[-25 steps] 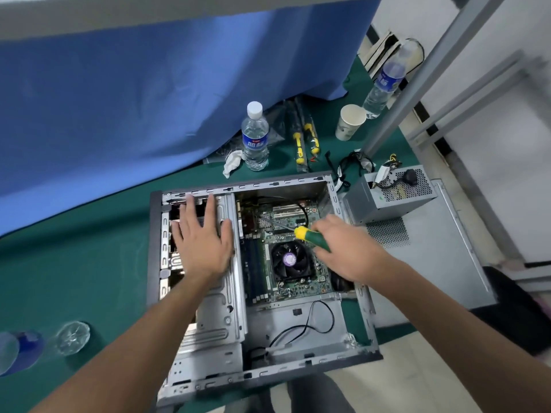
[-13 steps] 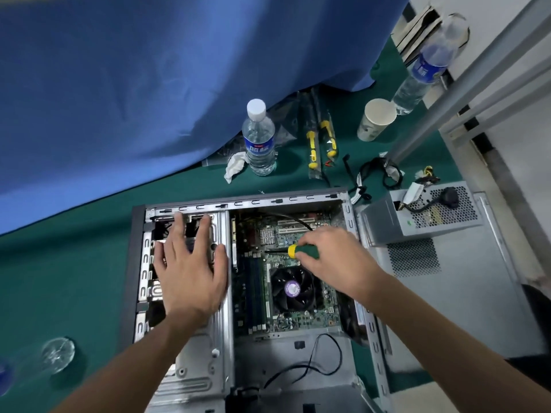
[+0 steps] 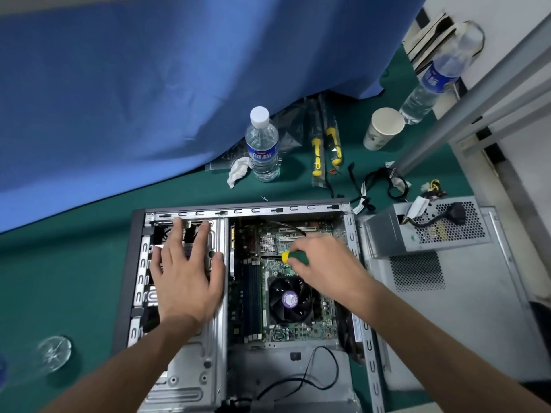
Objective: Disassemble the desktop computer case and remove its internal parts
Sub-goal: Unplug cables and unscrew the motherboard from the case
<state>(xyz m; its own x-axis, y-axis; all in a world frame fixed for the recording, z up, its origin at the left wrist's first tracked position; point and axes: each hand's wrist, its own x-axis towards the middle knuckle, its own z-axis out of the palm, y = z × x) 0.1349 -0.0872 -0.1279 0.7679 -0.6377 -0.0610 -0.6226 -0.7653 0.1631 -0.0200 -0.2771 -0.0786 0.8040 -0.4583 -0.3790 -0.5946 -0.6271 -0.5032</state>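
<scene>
The open computer case (image 3: 348, 234) lies flat on the green table. Inside it sits the motherboard (image 3: 298, 329) with a black CPU fan (image 3: 290, 299). My left hand (image 3: 186, 275) lies flat, fingers spread, on the metal drive cage (image 3: 190, 380) at the case's left. My right hand (image 3: 325, 263) grips a screwdriver (image 3: 293, 257) with a green and yellow handle, pointing left above the motherboard beyond the fan. The screwdriver's tip is too blurred to see. A removed power supply (image 3: 429, 231) rests on the detached side panel (image 3: 465, 308) to the right.
A water bottle (image 3: 262, 144), crumpled tissue (image 3: 238, 171), two packaged yellow screwdrivers (image 3: 325, 147), a paper cup (image 3: 383, 128) and loose black cables (image 3: 378, 186) lie beyond the case. A blue cloth (image 3: 149, 84) hangs at the back. A clear lid (image 3: 55, 353) is at left.
The camera view has moved closer over the case. My right hand with the screwdriver has drawn back slightly toward the fan. My left hand stays on the drive cage.
</scene>
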